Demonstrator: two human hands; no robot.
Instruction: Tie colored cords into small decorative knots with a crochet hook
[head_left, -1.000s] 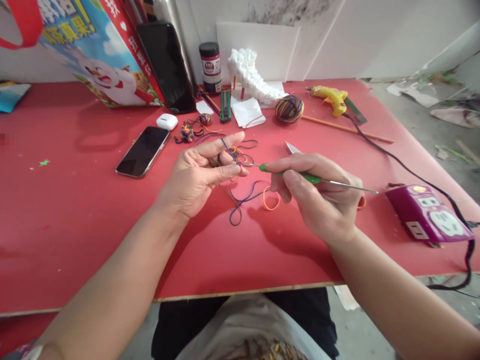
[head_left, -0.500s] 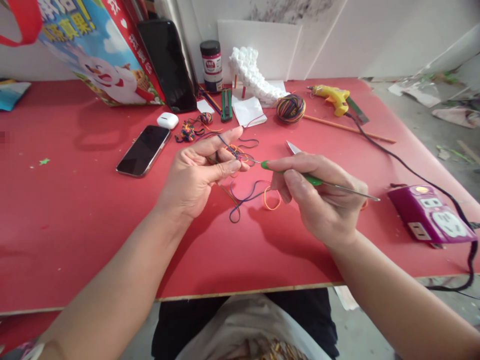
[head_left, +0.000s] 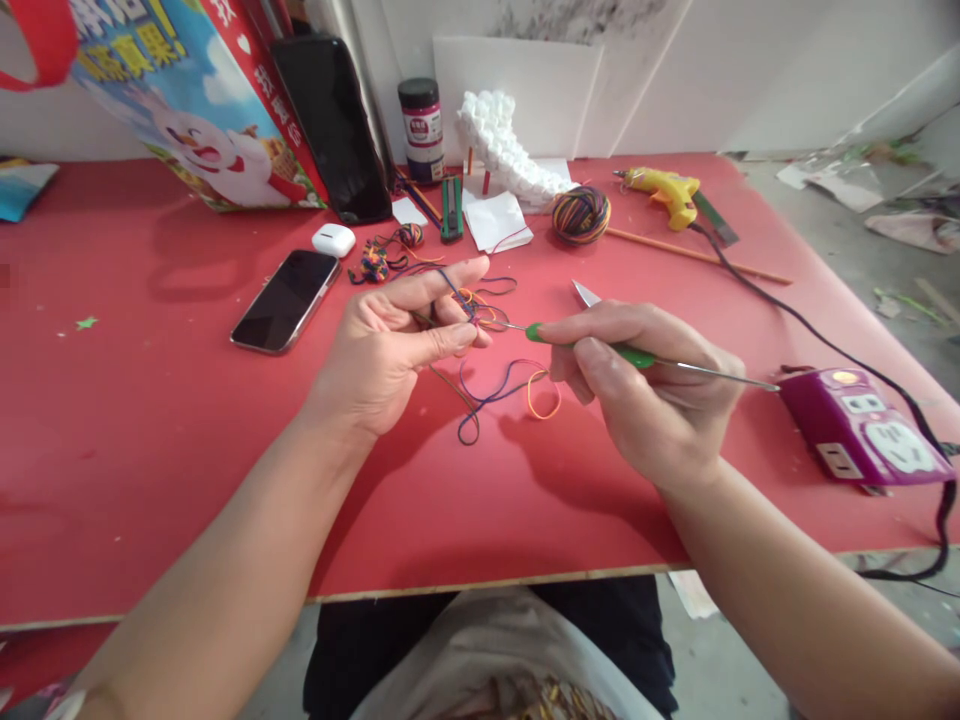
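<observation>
Between the thumb and fingers of my left hand (head_left: 405,345) is pinched a small piece of multicoloured yarn work (head_left: 472,308), with a strand running over the index finger. My right hand (head_left: 649,390) grips a crochet hook (head_left: 634,355) by its green handle, pen-fashion. The hook's thin metal tip points left and reaches the yarn at my left fingertips; whether it sits in a loop is too small to tell. Its other metal end sticks out to the right past my hand. Loose yarn loops (head_left: 487,400) lie on the table below the hands.
A yarn ball (head_left: 581,215), scissors tip (head_left: 585,293), yellow glue gun (head_left: 664,193) and orange stick (head_left: 697,255) lie beyond my hands. A purple power socket (head_left: 862,425) stands right. Left are a phone (head_left: 287,300), white earbud case (head_left: 334,240) and smaller yarn bundles (head_left: 375,262).
My right hand has shifted slightly right with the crochet hook, drawing its tip a little back. My left hand has barely moved and keeps its pinch on the yarn.
</observation>
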